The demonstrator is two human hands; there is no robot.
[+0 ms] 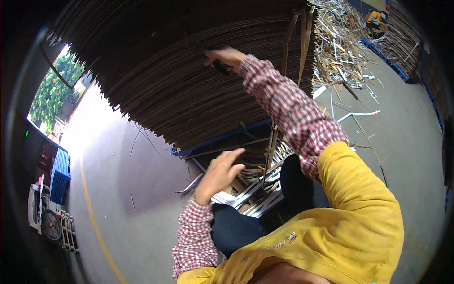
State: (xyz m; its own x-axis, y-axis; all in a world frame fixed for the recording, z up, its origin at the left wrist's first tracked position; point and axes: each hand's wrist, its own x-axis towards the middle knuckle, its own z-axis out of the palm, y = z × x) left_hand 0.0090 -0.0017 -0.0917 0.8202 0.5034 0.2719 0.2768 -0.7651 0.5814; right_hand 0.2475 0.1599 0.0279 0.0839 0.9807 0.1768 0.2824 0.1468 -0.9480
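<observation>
While the left hand (220,173) hovers open, fingers spread, over loose strips (250,194) under the blue pallet (222,137), the right hand (226,57) grips a dark tool (218,65) against the stacked cardboard sheets (179,80); I think short, controlled strokes are safest.

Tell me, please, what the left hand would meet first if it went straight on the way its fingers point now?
Probably the heap of pale cut strips under the big stack of brown sheets. The left hand is open, its fingers toward that heap, though depth is unclear here.
</observation>
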